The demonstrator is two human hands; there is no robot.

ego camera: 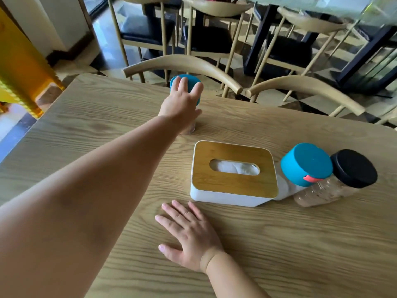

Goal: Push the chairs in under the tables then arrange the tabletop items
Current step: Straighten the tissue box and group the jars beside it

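My left hand (182,100) reaches across the wooden table (96,117) and wraps around the blue lid of a clear jar (189,80) near the far edge. My right hand (189,233) lies flat on the tabletop with its fingers spread, just in front of a white tissue box (232,171) with a wooden lid. To the right of the box stand a second blue-lidded jar (306,164) and a black-lidded jar (352,168), touching each other. Two curved wooden chair backs (182,63) (305,87) sit against the table's far edge.
Beyond the table are more chairs with dark seats (206,39) and another glass-topped table (322,5) on a checkered floor. A yellow structure (19,67) stands at the left, off the table's corner.
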